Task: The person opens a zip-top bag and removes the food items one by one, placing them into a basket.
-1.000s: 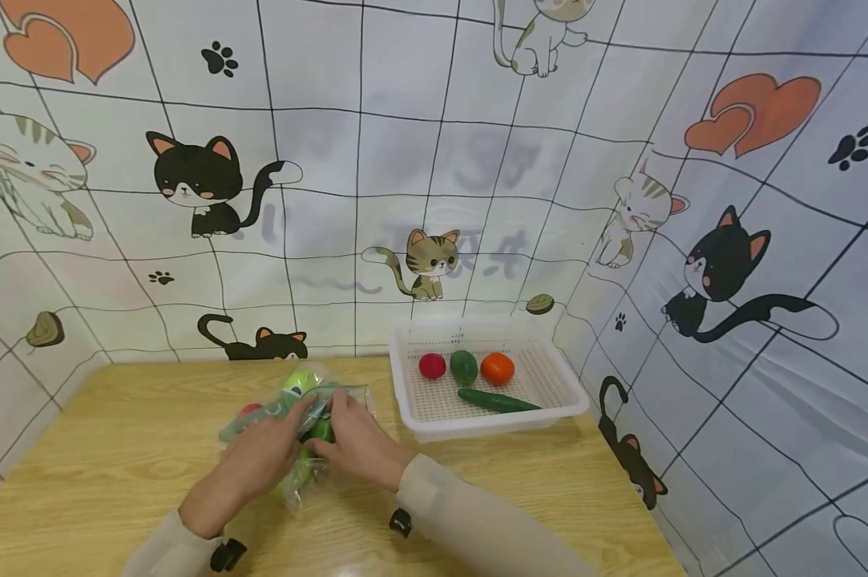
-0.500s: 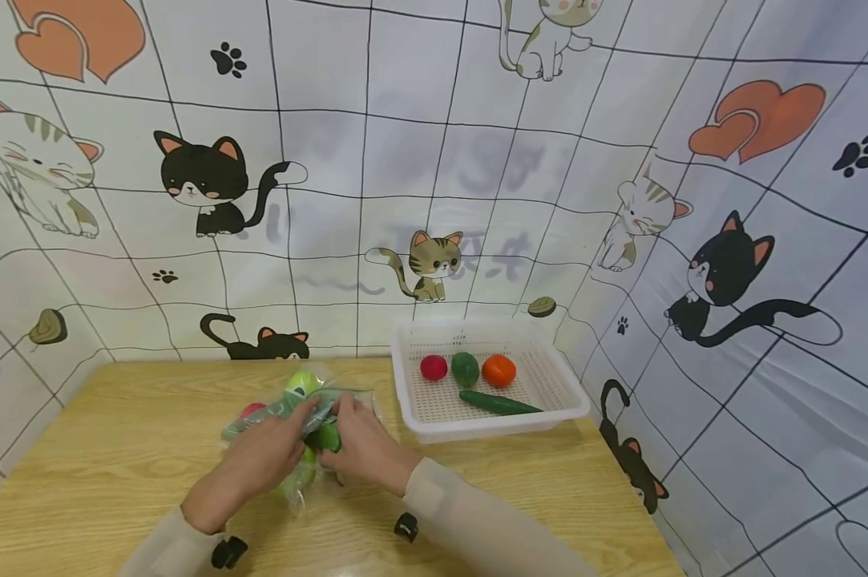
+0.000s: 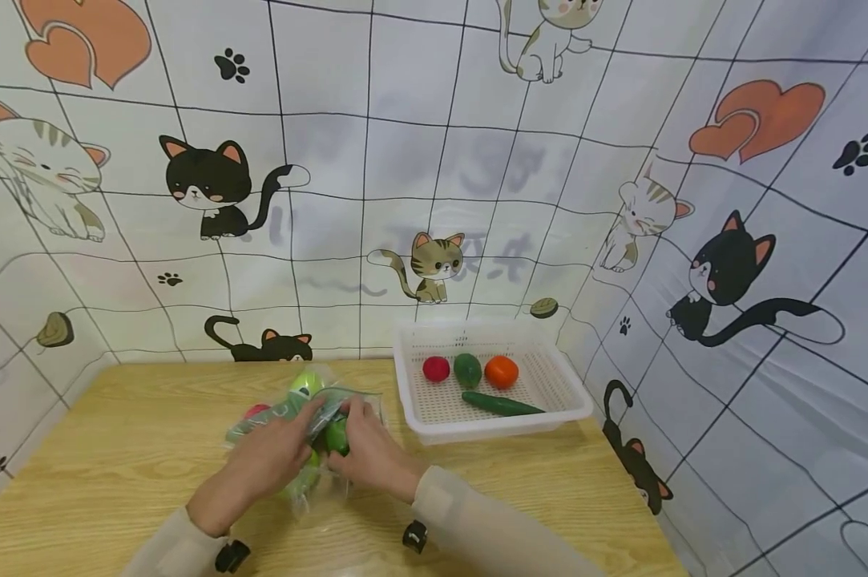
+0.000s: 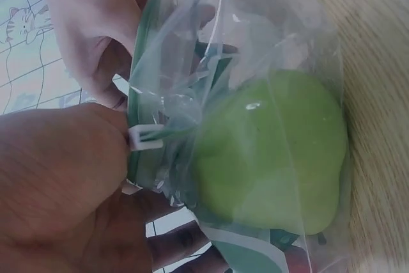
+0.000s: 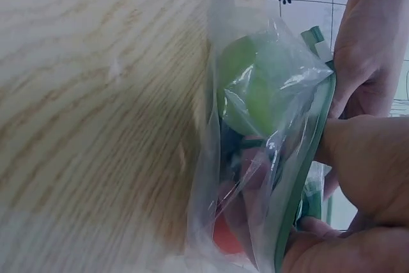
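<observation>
A clear zip bag with a green zipper strip lies on the table, holding produce. A light green apple-like fruit shows through its plastic in the left wrist view, and a red item in the right wrist view. My left hand grips the bag at its zipper edge. At the bag's mouth, my right hand has thumb and fingers around a dark green vegetable; its exact kind I cannot tell. Some fingers show through the plastic.
A white perforated basket stands at the back right. Inside are a red round item, a dark green oval vegetable, an orange-red tomato and a cucumber. A cat-print curtain borders the wooden table.
My right hand has shifted slightly right with the dark green vegetable, more of which shows at the bag's mouth. My left hand stays at the zipper edge.
</observation>
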`<state>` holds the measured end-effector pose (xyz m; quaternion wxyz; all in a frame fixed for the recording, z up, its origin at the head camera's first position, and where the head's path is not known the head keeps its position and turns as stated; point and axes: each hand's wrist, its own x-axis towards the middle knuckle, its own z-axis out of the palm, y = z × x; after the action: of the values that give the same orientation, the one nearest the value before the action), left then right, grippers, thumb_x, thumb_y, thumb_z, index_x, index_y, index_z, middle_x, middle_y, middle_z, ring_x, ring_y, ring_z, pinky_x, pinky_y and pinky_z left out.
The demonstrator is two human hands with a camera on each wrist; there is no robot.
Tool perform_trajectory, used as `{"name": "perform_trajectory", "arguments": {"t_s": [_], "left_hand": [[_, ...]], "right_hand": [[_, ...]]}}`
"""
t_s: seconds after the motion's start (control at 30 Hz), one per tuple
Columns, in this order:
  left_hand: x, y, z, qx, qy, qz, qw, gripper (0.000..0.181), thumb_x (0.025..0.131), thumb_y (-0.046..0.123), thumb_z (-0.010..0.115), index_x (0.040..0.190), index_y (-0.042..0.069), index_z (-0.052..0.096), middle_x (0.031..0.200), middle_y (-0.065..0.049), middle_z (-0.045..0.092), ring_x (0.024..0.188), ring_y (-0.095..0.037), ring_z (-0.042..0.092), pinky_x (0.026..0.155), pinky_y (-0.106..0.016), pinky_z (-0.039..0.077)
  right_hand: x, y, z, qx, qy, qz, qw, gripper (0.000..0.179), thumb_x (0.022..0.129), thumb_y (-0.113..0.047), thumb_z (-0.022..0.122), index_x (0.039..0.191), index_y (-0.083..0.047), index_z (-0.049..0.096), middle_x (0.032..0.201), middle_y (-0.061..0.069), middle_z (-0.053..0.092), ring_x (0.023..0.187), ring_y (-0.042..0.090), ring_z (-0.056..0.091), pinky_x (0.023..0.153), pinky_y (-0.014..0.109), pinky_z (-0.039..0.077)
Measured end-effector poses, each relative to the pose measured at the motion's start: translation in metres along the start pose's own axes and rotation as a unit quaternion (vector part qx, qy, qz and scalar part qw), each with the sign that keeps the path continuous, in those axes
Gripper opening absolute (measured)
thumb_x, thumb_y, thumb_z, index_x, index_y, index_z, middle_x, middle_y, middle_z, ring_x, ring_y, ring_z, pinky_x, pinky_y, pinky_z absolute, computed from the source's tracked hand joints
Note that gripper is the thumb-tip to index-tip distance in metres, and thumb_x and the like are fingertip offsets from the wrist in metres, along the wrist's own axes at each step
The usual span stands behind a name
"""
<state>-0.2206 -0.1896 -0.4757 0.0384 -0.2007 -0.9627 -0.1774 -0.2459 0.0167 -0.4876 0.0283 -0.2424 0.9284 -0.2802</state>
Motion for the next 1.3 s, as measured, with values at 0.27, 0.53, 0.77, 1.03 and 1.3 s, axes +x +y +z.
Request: {"name": "perform_trajectory", "arguments": {"t_s": [0.27,0.53,0.77,1.03,1.3], "left_hand": [[-0.004,0.000,0.001,-0.011,0.021,0.005,0.9997,0.074,0.103,0.009,0.074,0.173,0.005,0.048,0.069,0.008,0.053,0.057,-0.009,0.045,0.050,-0.027,0.037],[-0.007,0.000,-0.002,-0.023,0.036,0.008,0.9991,0.074,0.104,0.008,0.072,0.173,0.006,0.046,0.070,0.007,0.053,0.057,-0.009,0.044,0.051,-0.027,0.036],[-0.007,0.002,-0.003,-0.020,0.028,-0.006,0.9994,0.074,0.105,0.011,0.072,0.174,0.005,0.045,0.070,0.006,0.055,0.057,-0.010,0.046,0.051,-0.027,0.036],[-0.010,0.003,-0.001,-0.033,0.027,-0.016,0.9990,0.077,0.106,0.011,0.074,0.177,0.006,0.044,0.084,-0.001,0.069,0.061,-0.010,0.050,0.053,-0.027,0.041],[-0.012,0.002,-0.002,-0.054,0.028,-0.021,0.9979,0.082,0.104,0.007,0.075,0.179,0.008,0.041,0.085,-0.001,0.068,0.062,-0.009,0.051,0.054,-0.026,0.043]], "right_hand": [[0.002,0.000,-0.002,0.027,0.022,-0.009,0.9994,0.079,0.090,-0.009,0.098,0.152,0.000,0.049,0.139,0.021,0.074,0.115,0.021,0.075,0.092,0.025,0.063],[0.005,-0.005,-0.003,0.063,0.051,0.003,0.9967,0.056,0.105,-0.006,0.084,0.150,0.001,0.052,0.137,0.024,0.078,0.117,0.025,0.079,0.092,0.029,0.065],[0.001,-0.008,-0.006,0.045,0.069,-0.002,0.9966,0.056,0.105,-0.005,0.085,0.152,0.003,0.057,0.144,0.024,0.077,0.127,0.032,0.078,0.101,0.038,0.066],[0.001,-0.014,-0.003,-0.007,0.087,0.029,0.9958,0.048,0.107,-0.019,0.086,0.143,0.002,0.061,0.126,0.019,0.079,0.109,0.024,0.075,0.087,0.034,0.064],[-0.010,-0.029,-0.009,-0.134,0.084,0.036,0.9867,0.051,0.106,-0.023,0.086,0.142,0.006,0.065,0.117,0.017,0.077,0.092,0.024,0.078,0.072,0.034,0.065]]}}
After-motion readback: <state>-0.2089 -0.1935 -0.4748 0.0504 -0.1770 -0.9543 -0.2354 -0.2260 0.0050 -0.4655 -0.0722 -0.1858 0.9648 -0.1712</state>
